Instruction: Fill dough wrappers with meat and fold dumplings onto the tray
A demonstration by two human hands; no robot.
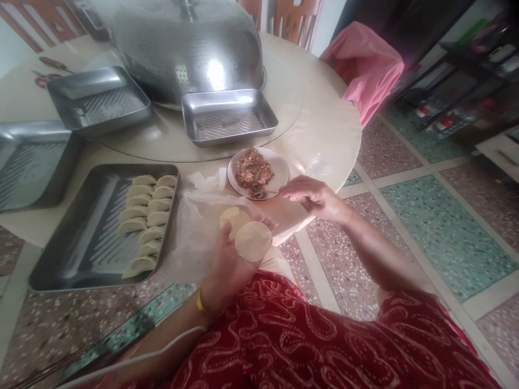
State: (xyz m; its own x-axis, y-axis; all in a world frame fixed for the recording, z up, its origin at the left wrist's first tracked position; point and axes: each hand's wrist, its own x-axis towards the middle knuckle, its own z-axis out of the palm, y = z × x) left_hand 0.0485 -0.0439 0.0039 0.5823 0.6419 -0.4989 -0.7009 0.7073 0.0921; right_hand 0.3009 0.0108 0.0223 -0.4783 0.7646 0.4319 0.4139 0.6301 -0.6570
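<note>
My left hand (227, 259) holds a round dumpling wrapper (253, 241) flat on its fingers. A second wrapper (232, 217) lies just behind it on a plastic sheet (190, 227). My right hand (312, 195) grips a thin utensil (271, 192) whose tip rests in the minced filling (253, 172) on a small white plate (279, 162). To the left, a metal tray (73, 254) carries two rows of several folded dumplings (148, 219).
The round table (324, 135) also bears three empty metal trays (229, 116) (97, 100) (28, 162) and a large perforated steel dome cover (186, 46). A pink cloth (365, 67) hangs over a chair at right. Tiled floor lies below.
</note>
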